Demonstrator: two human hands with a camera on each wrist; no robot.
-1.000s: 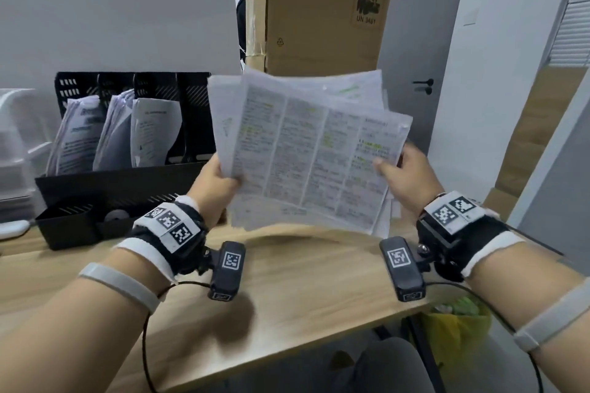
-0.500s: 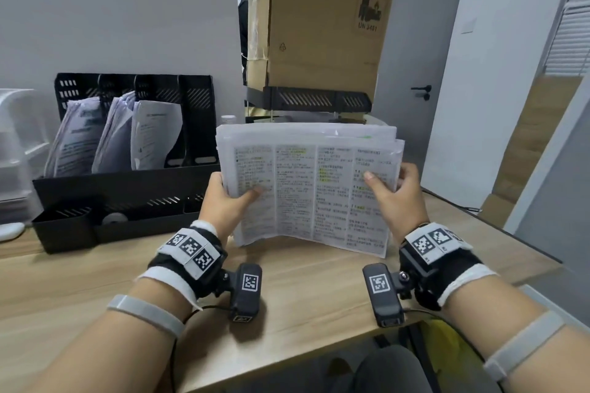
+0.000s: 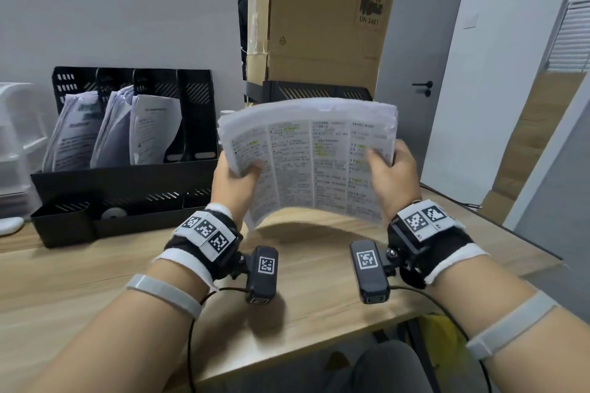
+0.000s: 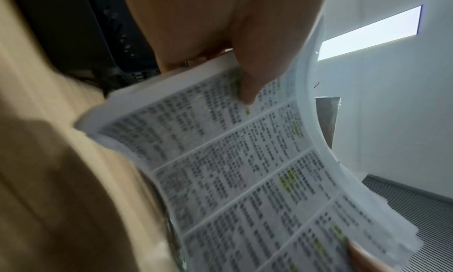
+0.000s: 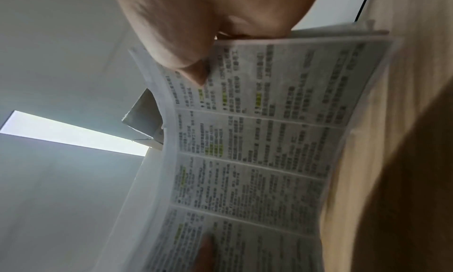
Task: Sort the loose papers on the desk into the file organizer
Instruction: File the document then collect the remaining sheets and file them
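Lifted papers between thumbs, fingers.

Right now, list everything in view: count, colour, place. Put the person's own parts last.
stack of papers: one, white with black print and yellow-green highlights, held up above the desk, bowed
file organizer: one, black, back left of the desk
filed papers: three bundles, white, upright in the organizer's left three slots; the rightmost slot shows no paper
desk: one, light wood, under the hands
cardboard box: one, brown, marked PICO, behind the papers
black tray: one, under the box
door: one, grey, right of the box
left hand: one, grip on the stack's left edge
right hand: one, grip on the stack's right edge
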